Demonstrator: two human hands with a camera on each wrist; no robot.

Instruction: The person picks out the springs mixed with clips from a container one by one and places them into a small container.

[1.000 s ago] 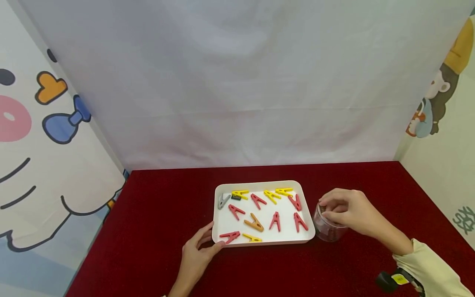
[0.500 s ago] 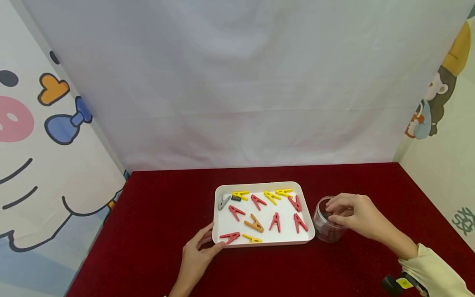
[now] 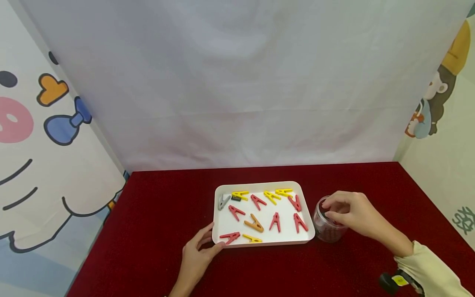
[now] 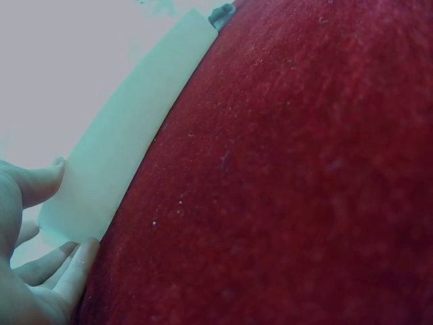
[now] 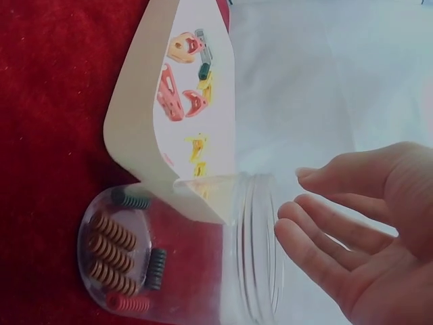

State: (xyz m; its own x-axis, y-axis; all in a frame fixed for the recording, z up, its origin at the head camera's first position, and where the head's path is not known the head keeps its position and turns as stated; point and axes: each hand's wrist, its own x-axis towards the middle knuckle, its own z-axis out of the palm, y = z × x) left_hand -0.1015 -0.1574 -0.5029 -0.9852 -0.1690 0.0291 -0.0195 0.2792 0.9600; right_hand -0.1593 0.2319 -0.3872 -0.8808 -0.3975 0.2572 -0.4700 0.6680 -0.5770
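Note:
A white tray (image 3: 267, 243) holds scattered red clips (image 3: 297, 218), yellow clips (image 3: 252, 238), an orange clip (image 3: 256, 225) and a grey clip (image 3: 221, 203). Beside the yellow clip at its back left lies a small black spring (image 3: 236, 198). My left hand (image 3: 196, 253) grips the tray's front left corner, thumb at the rim and fingers against the outer wall. Over the mouth of a clear jar (image 3: 328, 232) my right hand (image 3: 354, 211) hovers with nothing between its bent, parted fingers. Inside the jar are brown springs (image 5: 110, 249), dark springs (image 5: 156, 269) and a red spring (image 5: 128, 302).
Dark red cloth (image 3: 167, 206) covers the tabletop. A pale curtain (image 3: 259, 103) hangs behind it, and printed panels (image 3: 74, 173) stand at both sides. The jar stands close against the tray's right side.
A brown spring was in my right fingers at the jar's mouth. They dipped lower, let it go, and have risen slightly. My left hand and the tray have stayed put.

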